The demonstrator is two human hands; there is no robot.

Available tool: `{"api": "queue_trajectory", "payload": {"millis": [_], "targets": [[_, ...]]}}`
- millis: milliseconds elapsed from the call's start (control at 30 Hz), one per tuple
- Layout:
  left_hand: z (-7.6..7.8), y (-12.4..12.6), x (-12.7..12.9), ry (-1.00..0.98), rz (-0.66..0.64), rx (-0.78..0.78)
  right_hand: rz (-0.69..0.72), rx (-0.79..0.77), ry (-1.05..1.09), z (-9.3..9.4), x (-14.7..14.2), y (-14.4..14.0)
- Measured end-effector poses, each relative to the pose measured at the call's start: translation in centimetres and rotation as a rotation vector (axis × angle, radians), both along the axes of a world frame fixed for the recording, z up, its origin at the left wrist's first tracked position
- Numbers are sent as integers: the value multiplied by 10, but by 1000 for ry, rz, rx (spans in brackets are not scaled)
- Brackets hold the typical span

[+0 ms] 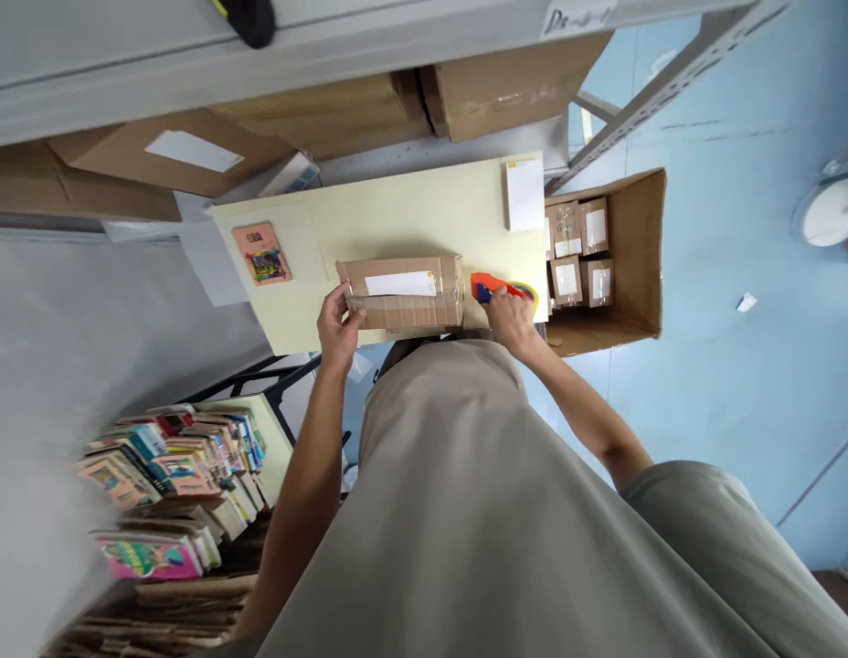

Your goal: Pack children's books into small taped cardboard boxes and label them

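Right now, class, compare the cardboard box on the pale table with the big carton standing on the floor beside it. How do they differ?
The cardboard box is shut and taped, while the big carton stands open with small labelled parcels inside. The box is much smaller than the carton. The left hand holds the box; no hand touches the carton, and the right hand is on an orange tape dispenser. Both are brown cardboard.

One head-worn camera looks steeply down at the table [397, 215].
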State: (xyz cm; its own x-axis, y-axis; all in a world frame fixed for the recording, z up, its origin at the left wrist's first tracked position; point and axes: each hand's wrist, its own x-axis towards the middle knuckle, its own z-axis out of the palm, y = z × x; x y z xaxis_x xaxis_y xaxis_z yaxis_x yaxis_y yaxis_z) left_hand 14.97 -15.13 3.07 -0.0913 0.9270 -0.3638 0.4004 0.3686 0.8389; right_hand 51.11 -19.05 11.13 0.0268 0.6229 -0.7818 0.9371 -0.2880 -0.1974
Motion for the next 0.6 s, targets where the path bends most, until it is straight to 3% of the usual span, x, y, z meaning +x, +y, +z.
{"api": "queue_trajectory", "payload": {"millis": [100,233,300,467,533,600], "targets": [[5,-6,-5,32,29,-22,-131,43,-157,6,8,2],[31,-1,4,180,15,128,-186,137,-158,48,8,15],[59,8,20,227,-40,292,-182,213,-113,75,-3,28],[151,49,67,148,-194,655,-65,511,138,130,-59,81],[176,71,76,129,-200,783,33,665,219,146,-88,114],[188,99,75,118,-147,870,138,810,248,160,-118,153]]}}
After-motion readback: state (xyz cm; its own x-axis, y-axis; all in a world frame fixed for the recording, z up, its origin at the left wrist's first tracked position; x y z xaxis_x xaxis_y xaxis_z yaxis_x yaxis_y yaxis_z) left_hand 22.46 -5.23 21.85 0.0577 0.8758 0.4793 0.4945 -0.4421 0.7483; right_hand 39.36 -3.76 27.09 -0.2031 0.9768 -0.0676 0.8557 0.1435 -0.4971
